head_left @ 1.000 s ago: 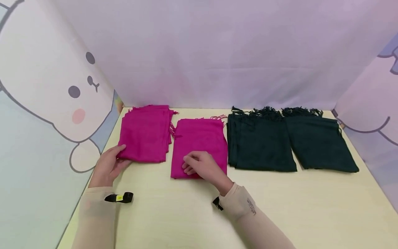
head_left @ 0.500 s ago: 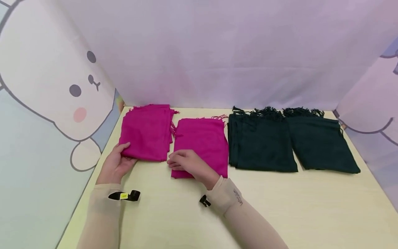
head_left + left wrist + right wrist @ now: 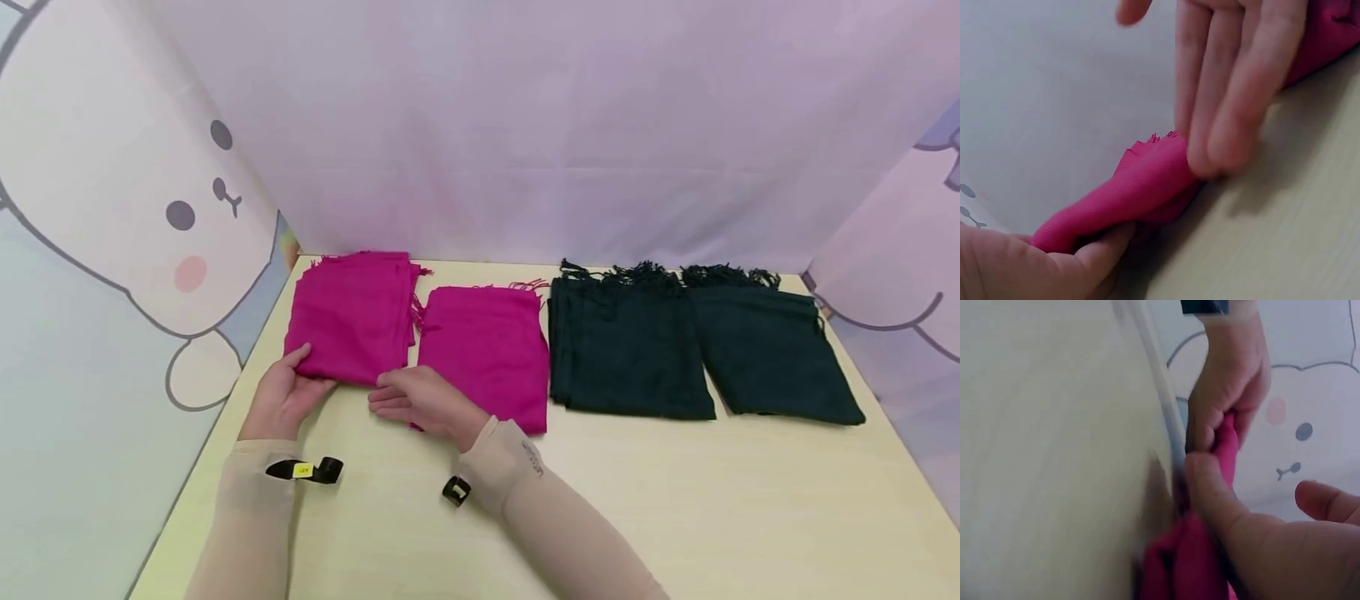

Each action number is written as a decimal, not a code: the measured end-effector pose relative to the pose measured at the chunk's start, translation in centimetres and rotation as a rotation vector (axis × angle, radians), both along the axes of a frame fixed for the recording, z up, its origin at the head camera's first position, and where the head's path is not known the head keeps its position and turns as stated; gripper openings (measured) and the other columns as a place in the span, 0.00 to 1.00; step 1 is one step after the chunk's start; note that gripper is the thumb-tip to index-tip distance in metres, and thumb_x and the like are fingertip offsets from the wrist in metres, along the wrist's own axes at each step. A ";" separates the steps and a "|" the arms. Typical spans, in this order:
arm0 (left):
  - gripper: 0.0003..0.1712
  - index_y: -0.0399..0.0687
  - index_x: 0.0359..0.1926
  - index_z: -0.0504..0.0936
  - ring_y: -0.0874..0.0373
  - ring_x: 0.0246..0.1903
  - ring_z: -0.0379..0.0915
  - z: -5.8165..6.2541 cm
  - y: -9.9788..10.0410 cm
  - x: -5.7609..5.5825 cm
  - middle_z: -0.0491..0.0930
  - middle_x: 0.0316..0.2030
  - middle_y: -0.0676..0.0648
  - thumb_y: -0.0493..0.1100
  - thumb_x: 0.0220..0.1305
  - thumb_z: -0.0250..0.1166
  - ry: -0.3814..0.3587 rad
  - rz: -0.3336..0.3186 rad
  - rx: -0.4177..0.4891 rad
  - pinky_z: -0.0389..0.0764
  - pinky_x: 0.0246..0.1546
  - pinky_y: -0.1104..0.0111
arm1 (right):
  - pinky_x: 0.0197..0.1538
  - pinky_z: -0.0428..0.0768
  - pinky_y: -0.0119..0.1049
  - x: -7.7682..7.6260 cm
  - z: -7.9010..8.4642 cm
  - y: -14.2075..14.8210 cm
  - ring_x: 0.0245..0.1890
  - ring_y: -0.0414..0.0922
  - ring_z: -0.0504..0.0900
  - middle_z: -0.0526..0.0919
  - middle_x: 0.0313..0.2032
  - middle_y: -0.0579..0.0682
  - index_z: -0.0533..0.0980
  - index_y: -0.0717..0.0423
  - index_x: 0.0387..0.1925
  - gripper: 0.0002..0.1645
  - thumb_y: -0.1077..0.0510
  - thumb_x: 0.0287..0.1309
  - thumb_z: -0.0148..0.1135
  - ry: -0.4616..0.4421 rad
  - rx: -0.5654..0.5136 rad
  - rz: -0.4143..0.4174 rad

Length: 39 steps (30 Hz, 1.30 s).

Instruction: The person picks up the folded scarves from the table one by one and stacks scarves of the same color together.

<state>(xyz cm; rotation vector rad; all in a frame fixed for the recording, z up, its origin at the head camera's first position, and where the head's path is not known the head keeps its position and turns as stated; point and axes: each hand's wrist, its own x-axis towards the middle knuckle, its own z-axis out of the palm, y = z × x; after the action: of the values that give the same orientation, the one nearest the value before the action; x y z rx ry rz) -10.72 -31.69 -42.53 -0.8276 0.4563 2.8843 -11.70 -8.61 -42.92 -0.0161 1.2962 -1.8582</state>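
A folded magenta scarf with fringe point(image 3: 348, 312) lies at the table's back left. My left hand point(image 3: 279, 400) pinches its near left corner, thumb on top and fingers beneath; in the left wrist view that scarf edge point(image 3: 1129, 184) is raised off the table. My right hand point(image 3: 427, 404) is beside the scarf's near right corner, fingers extended and thumb apart, as the left wrist view shows. Whether its fingertips touch the cloth is unclear. Partly behind the right hand lies a second folded magenta scarf point(image 3: 487, 333).
Two folded dark green scarves, one in the middle point(image 3: 633, 350) and one at the right point(image 3: 776, 354), lie with fringes toward the back wall point(image 3: 525, 125). Printed side walls flank the pale table point(image 3: 675, 500). A black strap point(image 3: 306, 470) is on the left wrist.
My right hand has moved left, from over the second magenta scarf to the first one's near right corner. The left hand has shifted slightly right and keeps hold of its corner.
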 end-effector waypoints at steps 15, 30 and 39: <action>0.37 0.70 0.76 0.44 0.62 0.72 0.46 1.4 0.2 -0.6 0.51 0.72 0.60 0.38 0.77 0.48 0.073 0.114 0.130 0.48 0.75 0.61 | 0.63 0.75 0.51 -1.1 0.2 -2.9 0.61 0.67 0.73 0.72 0.56 0.75 0.65 0.76 0.60 0.33 0.54 0.66 0.64 -0.317 -0.107 -0.265; 0.38 0.71 0.78 0.43 0.60 0.74 0.43 1.1 0.4 -0.1 0.46 0.75 0.60 0.35 0.77 0.45 0.071 0.148 0.185 0.47 0.75 0.61 | 0.53 0.83 0.43 -3.3 -0.7 -4.8 0.55 0.52 0.81 0.76 0.57 0.59 0.68 0.65 0.61 0.31 0.69 0.57 0.69 -0.354 -0.342 -0.518; 0.40 0.69 0.78 0.43 0.55 0.75 0.43 0.9 0.3 0.5 0.46 0.76 0.56 0.36 0.77 0.49 0.061 0.155 0.175 0.49 0.75 0.57 | 0.53 0.83 0.42 -4.2 -0.9 -4.8 0.56 0.50 0.80 0.77 0.58 0.57 0.71 0.63 0.60 0.30 0.73 0.56 0.67 -0.379 -0.391 -0.522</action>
<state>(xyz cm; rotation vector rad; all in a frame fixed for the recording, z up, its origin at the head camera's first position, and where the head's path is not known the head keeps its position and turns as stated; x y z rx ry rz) -10.22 -31.35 -41.58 -0.7808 0.1467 3.0419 -15.86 -13.37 -43.82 0.4848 0.6985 -2.3855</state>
